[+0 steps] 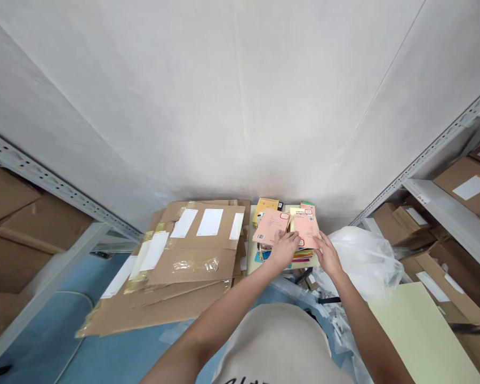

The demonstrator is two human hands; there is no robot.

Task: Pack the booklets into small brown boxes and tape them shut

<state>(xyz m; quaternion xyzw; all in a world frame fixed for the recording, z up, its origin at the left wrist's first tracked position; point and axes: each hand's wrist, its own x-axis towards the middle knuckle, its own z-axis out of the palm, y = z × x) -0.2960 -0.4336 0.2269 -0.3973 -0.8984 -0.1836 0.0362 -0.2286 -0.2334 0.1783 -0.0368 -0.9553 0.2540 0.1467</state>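
Note:
Two stacks of thin booklets stand side by side on a small pale table (253,261) against the wall. A pink booklet (269,226) tops the left stack, lying at a slant. Another pink booklet (306,229) lies on the right stack between my hands. My left hand (285,249) grips that right booklet's lower left edge, its fingers close together and partly over the cover. At the opposite edge, my right hand (328,256) holds it with thumb and fingers. A yellow booklet (267,204) shows behind. Colourful booklet edges peek out below.
Flattened cardboard boxes (192,266) with white labels are piled to the left. Clear plastic wrap (362,261) bulges on the right, beside a pale green board (424,330). Metal shelves with cartons (44,221) flank both sides. Plastic scraps lie on the blue floor (116,352).

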